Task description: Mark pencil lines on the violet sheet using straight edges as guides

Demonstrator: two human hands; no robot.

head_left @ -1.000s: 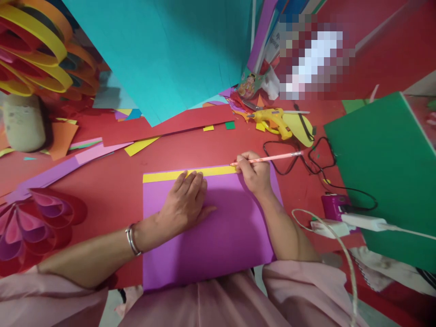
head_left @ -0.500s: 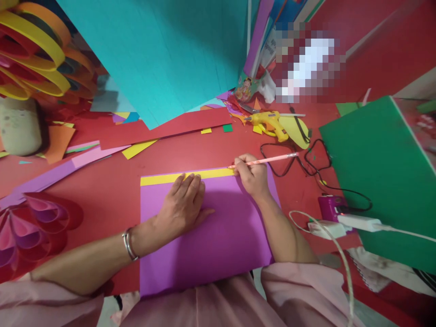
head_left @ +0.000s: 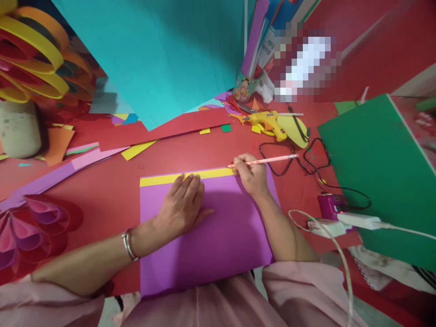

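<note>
A purple paper sheet (head_left: 218, 227) lies flat on the red table in front of me. Along its far edge runs a yellow paper strip (head_left: 156, 180). My left hand (head_left: 182, 200) rests flat on both, fingertips on the strip and thumb stretched out over the sheet. My right hand (head_left: 252, 175) is closed around a pink pencil (head_left: 269, 160). The pencil's tip touches down at the upper edge of the strip, near its right part, and its eraser end points right. Part of the strip's right end is hidden behind my right hand.
Beyond the sheet lie a yellow glue gun (head_left: 269, 122), scissors (head_left: 247, 108) and paper scraps. A large turquoise sheet (head_left: 163, 54) leans at the back. On the right are a green board (head_left: 378, 181), a purple power socket (head_left: 329, 204) and cables. Curled-paper flowers (head_left: 34, 227) sit left.
Both hands, the pencil and the strip hold almost the same places. The whole view has shifted very slightly.
</note>
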